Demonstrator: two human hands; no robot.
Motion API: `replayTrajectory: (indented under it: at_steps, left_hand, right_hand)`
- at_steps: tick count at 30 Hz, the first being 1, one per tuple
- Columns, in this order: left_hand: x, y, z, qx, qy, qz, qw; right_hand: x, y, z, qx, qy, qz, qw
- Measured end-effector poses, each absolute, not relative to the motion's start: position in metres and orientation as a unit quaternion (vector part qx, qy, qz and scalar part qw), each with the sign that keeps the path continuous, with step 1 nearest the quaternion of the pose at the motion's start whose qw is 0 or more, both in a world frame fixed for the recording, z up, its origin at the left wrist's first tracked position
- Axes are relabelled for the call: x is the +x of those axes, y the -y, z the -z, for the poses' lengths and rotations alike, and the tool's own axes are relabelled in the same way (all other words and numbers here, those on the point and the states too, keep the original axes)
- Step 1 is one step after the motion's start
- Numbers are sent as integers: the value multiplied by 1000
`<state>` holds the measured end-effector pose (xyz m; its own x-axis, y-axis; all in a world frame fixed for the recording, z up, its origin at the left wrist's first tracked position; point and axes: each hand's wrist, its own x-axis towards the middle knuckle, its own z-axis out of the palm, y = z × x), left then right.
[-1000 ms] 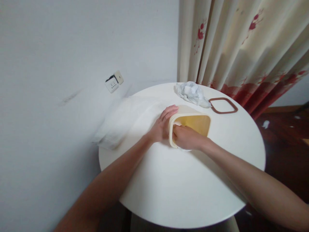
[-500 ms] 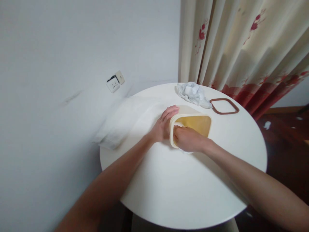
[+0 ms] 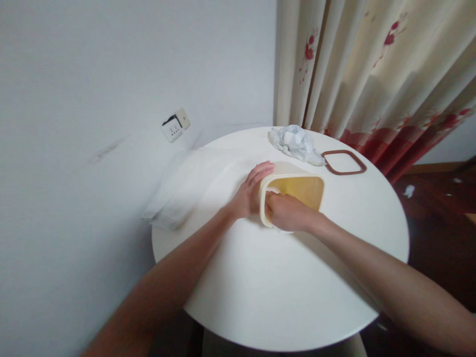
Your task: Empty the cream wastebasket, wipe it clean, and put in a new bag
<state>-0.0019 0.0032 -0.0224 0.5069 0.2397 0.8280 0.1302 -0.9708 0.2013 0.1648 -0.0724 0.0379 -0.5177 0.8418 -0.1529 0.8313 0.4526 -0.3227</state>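
A cream trash bin (image 3: 292, 169) lies on its side on the round white table (image 3: 282, 297), its mouth turned towards me. My left hand (image 3: 253, 191) is wrapped round the bin's left side, fingers over the top. Inside the mouth is my right hand (image 3: 288, 210), closed like a fist near the left inner wall. A bit of white material (image 3: 274, 190) shows beside its knuckles; whether the fingers hold it I cannot tell, as they are hidden. Behind the bin, a brown rounded-square ring (image 3: 345, 172) lies flat.
A crumpled whitish plastic bag (image 3: 295, 144) sits at the table's far edge, touching the ring. White sheet-like material (image 3: 186, 188) lies along the left edge by the wall. A socket (image 3: 172, 130) is on the wall; a patterned curtain (image 3: 357, 74) hangs behind. White scraps (image 3: 409, 191) lie on the floor.
The view has shifted very slightly. Both hands and the bin keep nearly the same positions.
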Motion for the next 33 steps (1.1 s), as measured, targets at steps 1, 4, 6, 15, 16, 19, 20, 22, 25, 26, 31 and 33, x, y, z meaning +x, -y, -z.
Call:
replayTrajectory:
  at_steps: [1, 4, 6, 15, 16, 19, 20, 22, 25, 26, 31, 33]
  left_hand:
    - [-2, -3, 22, 867, -103, -485, 56]
    - [-1, -2, 21, 870, -98, -480, 60]
    - [0, -1, 19, 871, -97, -477, 60]
    - [-1, -3, 22, 867, -106, -485, 50]
    - [-1, -3, 22, 866, -103, -487, 48]
    - [-1, -2, 22, 867, -95, -486, 51]
    - [0, -2, 21, 868, -95, -484, 53]
    - [0, -2, 21, 870, -95, -481, 54]
    - [0, -4, 22, 871, -99, -478, 49]
    - [0, -4, 22, 872, -102, -477, 46]
    - [1, -3, 23, 868, -112, -482, 44]
    - [1, -3, 23, 865, -118, -485, 47]
  right_hand:
    - [164, 71, -37, -480, 856, -190, 27]
    - [164, 68, -34, -515, 836, -188, 30]
    - [165, 68, -35, -554, 816, -168, 0]
    - [169, 77, -43, -469, 866, -176, -4]
    - [168, 74, -41, -463, 866, -190, 11]
    - [166, 68, -35, -475, 856, -203, 35]
    - [166, 67, -34, -488, 850, -197, 32]
    - [166, 67, -34, -523, 834, -174, 12]
    - [167, 72, -39, -560, 815, -147, -23]
    - [167, 75, -42, -557, 818, -141, -30]
    - [166, 79, -47, -478, 864, -155, -11]
    - [165, 75, -44, -470, 865, -178, 17]
